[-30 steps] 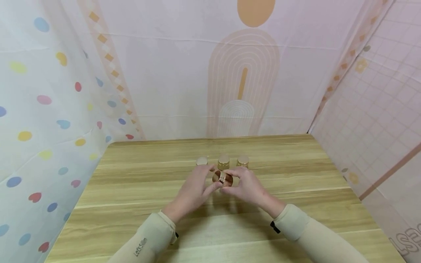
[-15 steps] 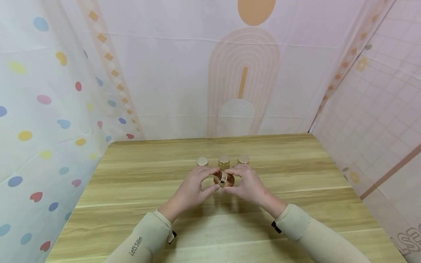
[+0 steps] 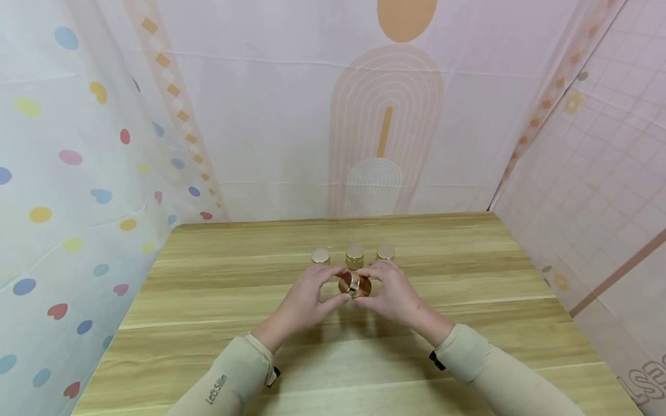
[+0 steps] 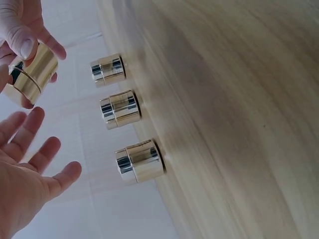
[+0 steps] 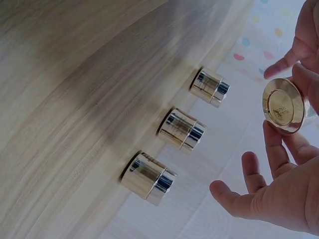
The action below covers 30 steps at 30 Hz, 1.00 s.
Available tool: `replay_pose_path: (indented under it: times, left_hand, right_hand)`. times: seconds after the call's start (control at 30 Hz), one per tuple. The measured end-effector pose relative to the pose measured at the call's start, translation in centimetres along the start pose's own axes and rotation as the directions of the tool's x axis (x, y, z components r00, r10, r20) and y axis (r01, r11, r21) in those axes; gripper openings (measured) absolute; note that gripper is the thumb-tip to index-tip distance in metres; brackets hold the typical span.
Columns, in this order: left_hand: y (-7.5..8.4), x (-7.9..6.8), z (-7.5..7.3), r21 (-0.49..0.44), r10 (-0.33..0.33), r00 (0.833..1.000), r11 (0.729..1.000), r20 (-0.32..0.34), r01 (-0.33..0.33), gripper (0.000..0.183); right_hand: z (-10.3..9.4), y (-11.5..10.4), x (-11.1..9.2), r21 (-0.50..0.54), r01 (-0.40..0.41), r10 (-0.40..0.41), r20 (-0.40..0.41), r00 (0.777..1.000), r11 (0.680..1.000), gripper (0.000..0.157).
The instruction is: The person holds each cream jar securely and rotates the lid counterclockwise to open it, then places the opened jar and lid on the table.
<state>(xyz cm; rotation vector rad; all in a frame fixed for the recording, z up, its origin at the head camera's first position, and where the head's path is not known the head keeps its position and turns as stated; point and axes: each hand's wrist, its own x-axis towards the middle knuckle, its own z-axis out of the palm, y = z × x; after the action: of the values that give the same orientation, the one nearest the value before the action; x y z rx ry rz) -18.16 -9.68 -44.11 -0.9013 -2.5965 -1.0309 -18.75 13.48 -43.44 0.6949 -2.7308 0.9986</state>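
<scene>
A shiny gold jar with a bright ring round its middle is held sideways above the table, between both hands. The fingertips of my left hand pinch its left end, the lid side. At the right end my right hand grips the body with thumb and forefinger. Small printed characters show on the flat base of this jar in the right wrist view. Beyond the hands, three similar gold jars stand upright in a row: a left jar, a middle jar and a right jar.
A wood-grain table lies under the hands. Printed cloth hangs along its back, with patterned cloth at both sides. The hands partly cover the outer two standing jars in the head view.
The left hand's thumb and fingers have shifted on the jar, and its wrist has swung slightly left. Together with the jar, the grip has drifted a little right. The standing jars keep their places.
</scene>
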Motion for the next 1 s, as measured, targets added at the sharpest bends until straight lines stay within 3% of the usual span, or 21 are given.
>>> replay_pose_path:
  times: [0.13,0.47,0.83,1.0]
  left_hand:
    - [0.00,-0.08,-0.14,0.020,0.009,1.000,1.000,0.019,-0.010,0.063]
    - [0.02,0.06,-0.19,0.079,0.014,0.999,0.997,0.040,-0.017,0.055]
    - [0.35,0.10,-0.39,0.098,-0.042,0.997,0.995,0.067,0.035,0.055]
    - [0.17,0.04,-0.32,0.100,-0.037,0.997,0.995,0.068,0.030,0.061]
  right_hand:
    - [0.10,0.18,-0.05,-0.006,0.008,-0.008,-0.003,1.000,1.000,0.056]
    - [0.26,0.22,0.00,-0.019,0.035,-0.035,0.005,0.999,0.999,0.055]
    - [0.31,0.42,0.09,-0.028,0.034,-0.033,0.018,0.999,0.999,0.056]
    - [0.30,0.39,0.08,-0.027,0.026,-0.025,0.017,1.000,0.999,0.055]
